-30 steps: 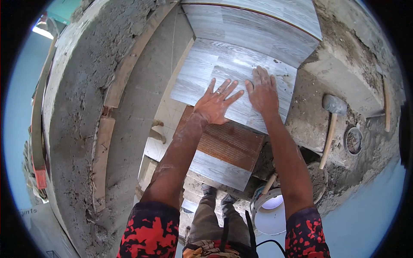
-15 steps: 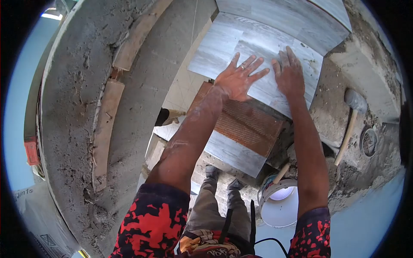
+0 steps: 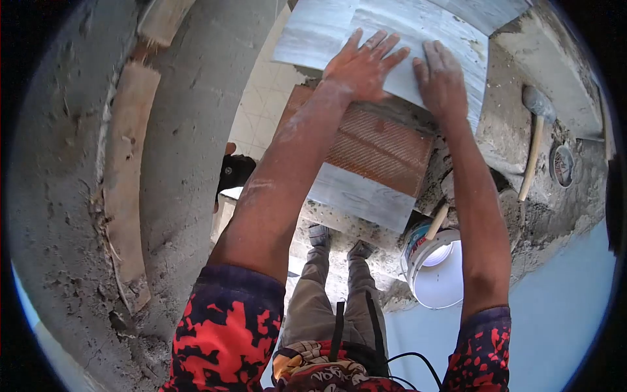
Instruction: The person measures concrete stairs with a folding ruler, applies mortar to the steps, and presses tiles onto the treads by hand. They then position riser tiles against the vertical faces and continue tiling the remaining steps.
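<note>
Both my hands rest on a grey wood-look tile (image 3: 313, 32) on the upper step. My left hand (image 3: 362, 65) lies near the tile's front edge with its fingers spread, a ring on one of them. To its right, my right hand (image 3: 443, 81) is stretched out flat, close to the tile's right side. Neither hand grips anything. Just below the hands lies a tile with its orange-brown ribbed back up (image 3: 379, 153), partly covered by my left forearm. Under it, another grey wood-look tile (image 3: 362, 196) shows along the front.
A mallet (image 3: 537, 134) with a wooden handle and a small round tin (image 3: 562, 165) lie at right. A white bucket (image 3: 439, 277) stands below, a wooden handle (image 3: 437, 221) at its rim. At left runs a rough concrete wall (image 3: 189, 130) with a wooden strip (image 3: 127, 176).
The whole view has shifted, so the steps and tiles now sit higher in it. My hands stay flat on the tile. A dark object at left shows differently beside my forearm.
</note>
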Tool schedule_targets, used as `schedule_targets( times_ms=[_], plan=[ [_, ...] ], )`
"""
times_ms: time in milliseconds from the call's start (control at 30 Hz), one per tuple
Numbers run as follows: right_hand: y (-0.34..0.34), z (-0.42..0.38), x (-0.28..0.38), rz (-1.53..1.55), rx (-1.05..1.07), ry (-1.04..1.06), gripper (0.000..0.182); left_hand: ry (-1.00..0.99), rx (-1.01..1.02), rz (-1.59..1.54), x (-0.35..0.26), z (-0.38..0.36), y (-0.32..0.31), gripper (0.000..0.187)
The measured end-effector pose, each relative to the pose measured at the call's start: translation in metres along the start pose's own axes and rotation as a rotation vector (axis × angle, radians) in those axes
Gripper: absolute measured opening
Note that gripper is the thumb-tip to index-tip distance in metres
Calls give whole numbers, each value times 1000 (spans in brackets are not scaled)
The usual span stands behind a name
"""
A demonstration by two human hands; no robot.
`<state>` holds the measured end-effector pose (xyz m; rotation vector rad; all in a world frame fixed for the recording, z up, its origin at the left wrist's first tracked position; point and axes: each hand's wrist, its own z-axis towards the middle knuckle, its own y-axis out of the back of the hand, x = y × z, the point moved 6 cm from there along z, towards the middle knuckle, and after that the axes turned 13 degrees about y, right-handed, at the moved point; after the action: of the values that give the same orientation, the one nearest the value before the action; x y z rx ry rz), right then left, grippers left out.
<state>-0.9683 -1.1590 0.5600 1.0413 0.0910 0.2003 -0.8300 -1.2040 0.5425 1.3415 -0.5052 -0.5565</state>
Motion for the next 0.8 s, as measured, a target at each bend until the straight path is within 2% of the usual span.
schedule_targets(
  times_ms=[100, 133, 200, 233, 267, 300, 367, 433, 467, 600, 667, 733, 767, 800],
  plan=[
    [2, 3, -1, -8, -34, 50, 43, 3, -138, -44, 1, -4, -2, 83],
    [-1, 2, -2, -26, -60, 92, 42, 17, -122, -45, 1, -12, -7, 83],
    [5, 2, 4, -61, -124, 127, 38, 145, -356, -327, 0, -41, -1, 77],
    [3, 2, 0, -10, -82, 80, 43, 122, -499, -499, -9, -72, -5, 69],
    [0, 2, -5, 38, -41, 29, 48, 129, -474, -584, -16, -107, -14, 65],
    [-2, 3, -8, 19, -22, 68, 49, 133, -455, -669, -24, -143, -21, 61],
    [-4, 2, -11, 5, 7, 56, 49, 328, -185, -944, -23, -215, -54, 55],
    [-4, 1, -10, 7, 6, 44, 49, 567, -186, -1075, -9, -273, -82, 44],
    [-4, 1, -8, 5, -8, 37, 48, 627, -209, -983, 6, -288, -88, 44],
    [3, -2, -3, 23, -71, 41, 42, 754, -283, -671, 66, -271, -84, 48],
    [15, -7, 12, 54, -133, 171, 34, 829, -266, -650, 99, -258, -97, 49],
    [37, -39, 49, 249, -284, 166, 24, 841, -248, -664, 121, -248, -106, 43],
    [49, -67, 71, 369, -275, 73, 22, 894, -126, -709, 127, -246, -113, 39],
    [61, -92, 89, 315, -234, 122, 23, 945, 0, -754, 131, -245, -119, 36]
  ],
)
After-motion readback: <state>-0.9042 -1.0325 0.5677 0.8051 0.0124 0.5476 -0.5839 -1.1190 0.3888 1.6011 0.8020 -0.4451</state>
